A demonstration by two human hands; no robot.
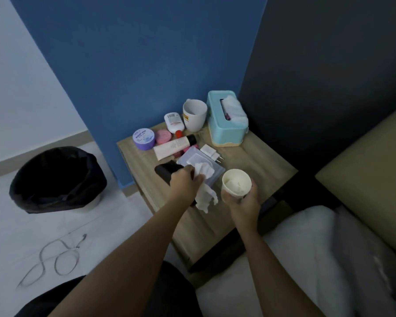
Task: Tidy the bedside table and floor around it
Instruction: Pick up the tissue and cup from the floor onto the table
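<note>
My left hand (184,182) grips a crumpled white tissue (205,186) above the middle of the wooden bedside table (256,165); the tissue hangs down below my fist. A paper cup (236,182) with a wad of tissue inside is held from below by my right hand (244,201), just right of the left one. Under my left hand lie a dark flat object (166,170) and a pale wipes pack (198,160).
At the table's back stand a teal tissue box (224,124), white mug (194,114), purple jar (144,138), pink jar (163,136), white bottle (173,122), cream tube (173,146) and charger plug (212,152). Black-lined bin (57,179) and cable (55,259) on floor left. Bed (318,259) right.
</note>
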